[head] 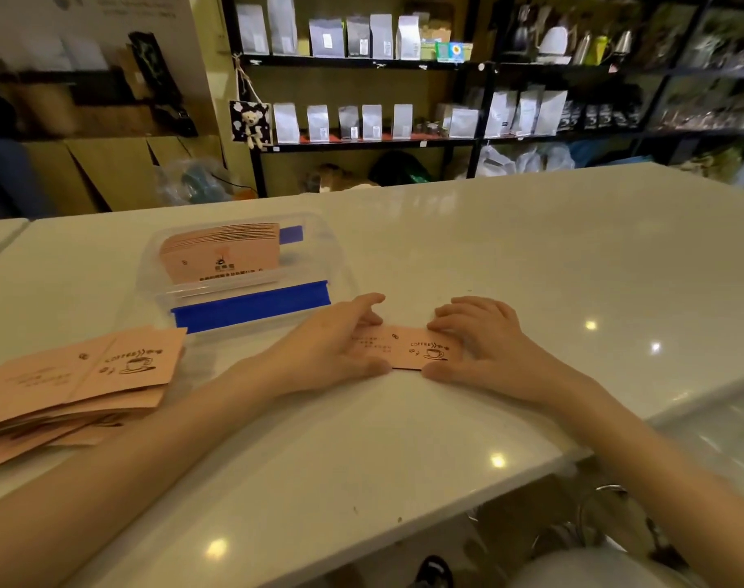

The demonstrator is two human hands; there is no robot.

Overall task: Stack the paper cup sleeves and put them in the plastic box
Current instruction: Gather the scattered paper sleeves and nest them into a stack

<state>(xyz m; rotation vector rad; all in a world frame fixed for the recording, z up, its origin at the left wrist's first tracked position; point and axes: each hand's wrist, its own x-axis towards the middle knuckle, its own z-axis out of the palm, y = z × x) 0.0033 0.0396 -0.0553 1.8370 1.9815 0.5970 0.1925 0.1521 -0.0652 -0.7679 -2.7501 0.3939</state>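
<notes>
A flat pink paper cup sleeve (404, 350) with a coffee-cup print lies on the white counter (531, 256) in front of me. My left hand (340, 345) grips its left end and my right hand (484, 341) grips its right end, fingers on top and thumbs at the near edge. Behind it and to the left stands the clear plastic box (183, 297) with blue clasps, holding a stack of pink sleeves (221, 252) leaning upright. A loose pile of pink sleeves (77, 384) lies at the far left, touching the box's near corner.
The counter's near edge runs diagonally at lower right, with a stool and floor below. Black shelves with white coffee bags stand beyond the counter's far edge. Cardboard boxes sit at back left.
</notes>
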